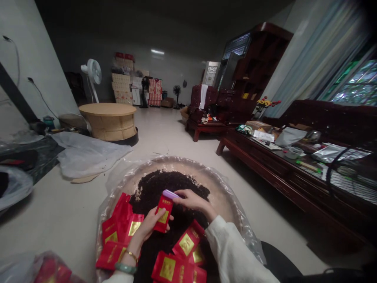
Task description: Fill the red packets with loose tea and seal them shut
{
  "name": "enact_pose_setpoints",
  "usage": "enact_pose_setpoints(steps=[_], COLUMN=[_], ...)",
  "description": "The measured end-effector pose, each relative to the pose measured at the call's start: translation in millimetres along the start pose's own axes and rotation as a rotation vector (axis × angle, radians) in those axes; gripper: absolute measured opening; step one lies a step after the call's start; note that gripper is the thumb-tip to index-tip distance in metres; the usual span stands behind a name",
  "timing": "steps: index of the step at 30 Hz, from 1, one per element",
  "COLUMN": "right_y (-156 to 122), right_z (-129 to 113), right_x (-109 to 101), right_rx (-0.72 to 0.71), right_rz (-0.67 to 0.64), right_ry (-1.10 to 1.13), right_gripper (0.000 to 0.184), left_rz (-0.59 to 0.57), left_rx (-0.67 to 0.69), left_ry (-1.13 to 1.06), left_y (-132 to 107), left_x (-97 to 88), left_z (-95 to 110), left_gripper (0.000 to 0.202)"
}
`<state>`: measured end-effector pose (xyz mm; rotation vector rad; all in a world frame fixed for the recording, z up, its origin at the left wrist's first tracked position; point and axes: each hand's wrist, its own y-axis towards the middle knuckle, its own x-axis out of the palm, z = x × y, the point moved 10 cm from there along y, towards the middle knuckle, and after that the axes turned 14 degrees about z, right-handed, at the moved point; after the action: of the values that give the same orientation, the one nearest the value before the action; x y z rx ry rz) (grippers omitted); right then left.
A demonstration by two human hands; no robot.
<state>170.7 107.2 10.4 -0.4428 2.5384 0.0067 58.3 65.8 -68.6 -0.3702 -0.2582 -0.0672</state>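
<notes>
My left hand [156, 222] is closed around a red packet [162, 217] with a gold square on its front. The packet stands upright over a round basket [231, 196] lined with clear plastic. At the packet's top edge, my right hand [190, 199] grips a small lilac bar-shaped tool [170, 194], which looks like a bag sealer and lies across the opening. Dark loose leaves like tea [165, 181] are heaped in the basket below. More red packets lie on the left [113, 232], and others sit in front [179, 267], near my right sleeve.
A low dark wood table [259, 157] with clutter runs along the right. Plastic sheeting [85, 153] lies on the floor at left, by a round wooden table [108, 118] and a white fan [93, 72]. Bagged red packets [53, 271] are at lower left.
</notes>
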Motion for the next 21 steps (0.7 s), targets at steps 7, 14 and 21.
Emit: enact_pose_setpoints(steps=[7, 14, 21], right_y=[0.2, -2.6, -6.0], right_z=[15.2, 17.4, 10.0], right_x=[-4.5, -6.9, 3.4], right_rx=[0.092, 0.113, 0.084], right_rz=[0.0, -0.024, -0.092], right_ry=[-0.027, 0.138, 0.192], right_gripper=[0.039, 0.033, 0.042], left_rz=[-0.009, 0.046, -0.021], left_rx=[0.036, 0.046, 0.063], left_ry=[0.043, -0.032, 0.001], left_y=[1.4, 1.6, 1.1], left_x=[-0.1, -6.3, 1.4], left_z=[-1.2, 4.6, -0.7], left_gripper=[0.051, 0.054, 0.054])
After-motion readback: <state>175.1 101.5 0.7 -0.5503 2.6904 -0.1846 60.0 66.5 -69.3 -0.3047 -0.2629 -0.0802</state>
